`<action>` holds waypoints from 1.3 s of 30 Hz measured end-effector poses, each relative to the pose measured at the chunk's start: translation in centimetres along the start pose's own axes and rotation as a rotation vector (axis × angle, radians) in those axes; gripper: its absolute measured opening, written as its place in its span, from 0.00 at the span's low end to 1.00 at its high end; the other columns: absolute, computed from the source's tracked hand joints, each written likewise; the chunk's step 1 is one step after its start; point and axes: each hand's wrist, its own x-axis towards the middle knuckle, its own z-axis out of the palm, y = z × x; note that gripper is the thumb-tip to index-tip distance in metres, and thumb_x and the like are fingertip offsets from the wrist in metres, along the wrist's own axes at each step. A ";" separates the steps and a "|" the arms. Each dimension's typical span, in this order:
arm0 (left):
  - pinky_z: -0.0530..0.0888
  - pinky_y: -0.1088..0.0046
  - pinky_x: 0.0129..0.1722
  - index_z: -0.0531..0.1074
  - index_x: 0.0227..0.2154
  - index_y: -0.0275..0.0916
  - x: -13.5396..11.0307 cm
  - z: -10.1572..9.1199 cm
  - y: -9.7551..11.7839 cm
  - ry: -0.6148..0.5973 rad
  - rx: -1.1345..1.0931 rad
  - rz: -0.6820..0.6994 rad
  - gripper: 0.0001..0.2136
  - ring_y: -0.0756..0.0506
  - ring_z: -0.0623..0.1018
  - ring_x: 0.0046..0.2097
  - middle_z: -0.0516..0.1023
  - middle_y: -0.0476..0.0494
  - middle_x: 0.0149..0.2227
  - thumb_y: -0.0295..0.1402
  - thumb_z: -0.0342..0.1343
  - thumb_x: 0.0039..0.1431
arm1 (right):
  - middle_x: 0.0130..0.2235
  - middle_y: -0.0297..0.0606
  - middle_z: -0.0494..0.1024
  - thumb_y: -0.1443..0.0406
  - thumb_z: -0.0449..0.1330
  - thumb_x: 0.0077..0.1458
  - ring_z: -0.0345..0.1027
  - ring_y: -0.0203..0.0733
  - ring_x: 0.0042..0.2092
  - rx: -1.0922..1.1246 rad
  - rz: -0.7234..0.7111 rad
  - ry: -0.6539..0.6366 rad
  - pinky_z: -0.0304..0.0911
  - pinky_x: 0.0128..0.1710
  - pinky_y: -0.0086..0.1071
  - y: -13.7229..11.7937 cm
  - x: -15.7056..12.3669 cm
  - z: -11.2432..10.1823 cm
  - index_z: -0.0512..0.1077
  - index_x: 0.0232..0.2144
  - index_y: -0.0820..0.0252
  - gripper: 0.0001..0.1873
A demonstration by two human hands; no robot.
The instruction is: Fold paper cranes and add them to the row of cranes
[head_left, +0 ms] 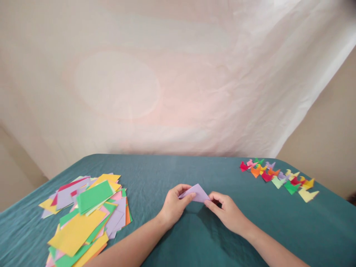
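Observation:
A lilac paper (198, 193), folded into a triangle, is held just above the teal tablecloth (172, 170) near the middle of the table. My left hand (174, 205) pinches its left corner between thumb and fingers. My right hand (226, 211) pinches its right corner with its fingertips. Both hands are closed on the paper, with the forearms coming in from the bottom edge.
A loose heap of coloured paper sheets (86, 215) in yellow, green, lilac, pink and orange lies at the left. Several small folded paper figures (278, 177) in mixed colours lie in a row at the far right. A pale cloth backdrop (167, 81) hangs behind the table.

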 end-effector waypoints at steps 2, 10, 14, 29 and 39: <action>0.68 0.74 0.38 0.68 0.44 0.37 -0.1 0.3 0.2 0.010 -0.119 0.006 0.22 0.47 0.73 0.37 0.76 0.44 0.36 0.38 0.63 0.46 | 0.23 0.31 0.64 0.55 0.51 0.57 0.57 0.35 0.27 0.010 0.000 0.032 0.53 0.28 0.27 -0.4 0.0 -0.1 0.65 0.23 0.60 0.17; 0.69 0.70 0.40 0.75 0.32 0.32 -1.0 1.9 -0.1 -0.074 -0.234 -0.082 0.17 0.45 0.75 0.35 0.77 0.40 0.33 0.39 0.66 0.42 | 0.26 0.34 0.68 0.54 0.49 0.57 0.61 0.38 0.30 0.098 -0.025 0.058 0.57 0.31 0.28 -1.3 -0.4 0.7 0.67 0.25 0.60 0.18; 0.69 0.68 0.44 0.75 0.36 0.32 -1.0 2.2 0.0 -0.088 -0.300 -0.075 0.19 0.43 0.76 0.38 0.78 0.39 0.36 0.40 0.65 0.43 | 0.27 0.34 0.68 0.54 0.50 0.57 0.61 0.38 0.30 0.087 -0.035 0.043 0.57 0.32 0.28 -1.4 -0.5 0.9 0.67 0.25 0.60 0.17; 0.68 0.71 0.37 0.76 0.30 0.32 -0.5 1.2 0.1 0.025 -0.298 -0.092 0.19 0.46 0.74 0.33 0.78 0.41 0.32 0.43 0.65 0.40 | 0.24 0.31 0.65 0.55 0.50 0.57 0.59 0.36 0.28 -0.032 -0.029 0.051 0.56 0.30 0.27 -0.3 -0.2 -0.1 0.66 0.24 0.59 0.17; 0.65 0.74 0.30 0.68 0.21 0.35 0.0 0.3 -0.2 0.109 -0.379 -0.126 0.16 0.51 0.70 0.27 0.72 0.49 0.23 0.43 0.65 0.42 | 0.24 0.31 0.63 0.55 0.50 0.57 0.58 0.37 0.29 -0.026 -0.007 0.070 0.54 0.30 0.27 0.2 0.0 -0.7 0.64 0.23 0.59 0.17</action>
